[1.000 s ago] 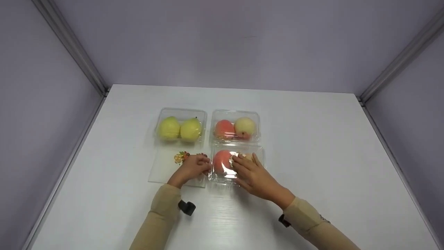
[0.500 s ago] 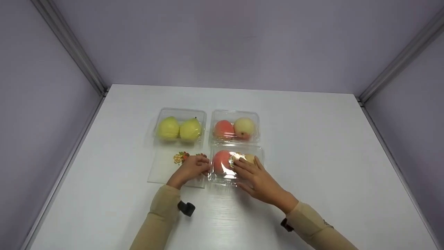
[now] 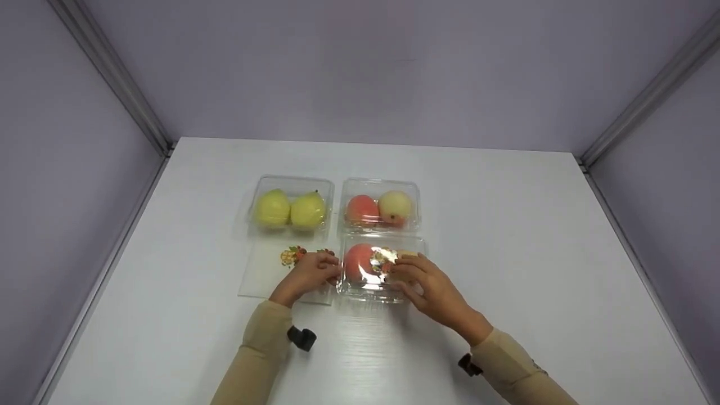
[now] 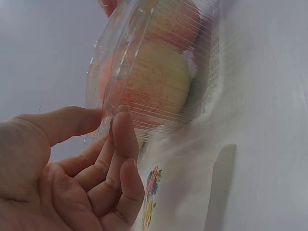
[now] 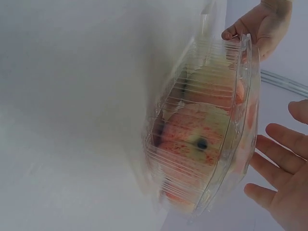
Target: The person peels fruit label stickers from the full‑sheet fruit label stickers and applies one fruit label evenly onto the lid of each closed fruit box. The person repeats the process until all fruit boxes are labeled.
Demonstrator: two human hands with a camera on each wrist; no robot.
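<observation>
A white table point(image 3: 506, 236) with pale purple walls holds a clear box point(image 3: 381, 269) of peaches near its middle. The left hand point(image 3: 308, 274) pinches the box's left edge with thumb and fingers. The right hand point(image 3: 433, 289) floats just right of the box, fingers spread apart, holding nothing.

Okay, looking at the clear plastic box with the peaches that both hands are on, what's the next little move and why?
Probably press the right hand down along the lid's right edge. The left hand pinches the left rim of the near clear plastic clamshell box of peaches, while the right hand's fingers sit spread beside the lid, apparently not gripping. Whether that side has snapped shut cannot be told, so it is the side to check.
</observation>
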